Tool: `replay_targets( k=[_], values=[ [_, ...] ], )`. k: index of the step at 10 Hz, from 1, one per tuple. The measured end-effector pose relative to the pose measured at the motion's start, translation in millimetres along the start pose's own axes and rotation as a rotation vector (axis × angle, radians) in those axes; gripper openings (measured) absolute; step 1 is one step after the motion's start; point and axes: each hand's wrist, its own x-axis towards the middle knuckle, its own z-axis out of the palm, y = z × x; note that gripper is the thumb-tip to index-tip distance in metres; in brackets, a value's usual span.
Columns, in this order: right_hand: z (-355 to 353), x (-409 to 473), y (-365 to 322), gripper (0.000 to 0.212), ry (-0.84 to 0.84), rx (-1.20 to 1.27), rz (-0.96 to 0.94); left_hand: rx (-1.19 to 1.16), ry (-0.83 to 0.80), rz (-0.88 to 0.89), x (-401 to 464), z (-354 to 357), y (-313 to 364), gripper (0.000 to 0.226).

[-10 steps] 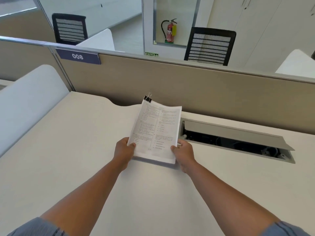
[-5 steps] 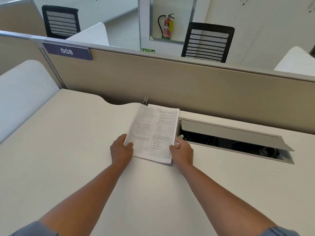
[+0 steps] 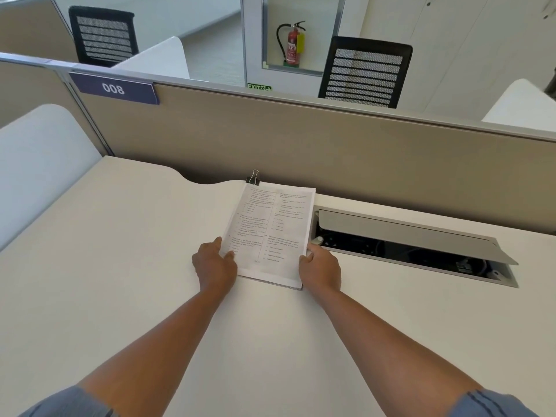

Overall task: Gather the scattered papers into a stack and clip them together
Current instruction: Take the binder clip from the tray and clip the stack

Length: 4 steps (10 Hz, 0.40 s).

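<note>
Count: we see one stack (image 3: 270, 233) of printed papers, one black binder clip (image 3: 252, 180), two hands, two mesh-backed chairs beyond the partition (image 3: 301, 136), one fire extinguisher (image 3: 292, 43), one "008" plate (image 3: 113, 88).

The stack lies flat on the white table (image 3: 120, 266), near its far edge, just left of the open cable tray (image 3: 412, 245). The clip sits on the stack's far left corner, wire handles pointing up.

Left hand (image 3: 214, 266): at the stack's near left edge, thumb laid on the top sheet, fingers curled at the edge. It pinches the stack there.

Right hand (image 3: 321, 270): at the near right edge, thumb tip on the top sheet, fingers bent along the side. We cannot see whether they pass under the stack.

Both forearms reach forward from the bottom of the view, converging on the stack; blue sleeves show at the lower corners.
</note>
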Motion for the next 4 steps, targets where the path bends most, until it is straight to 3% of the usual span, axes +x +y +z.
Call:
replay_targets(
  k=[2,3,4],
  values=[
    [-3,-1,-1,0.02,-0.036,0.018,-0.041,0.125,0.015,0.008,-8,-3,7,0.055],
    [-7,-2,1,0.041,-0.073,0.042,-0.077,0.17,0.053,0.14,-16,-4,16,0.056],
    [-25,-11,-9,0.019,-0.057,0.057,-0.129,0.133,0.071,0.347,-27,-7,35,0.051]
  ],
)
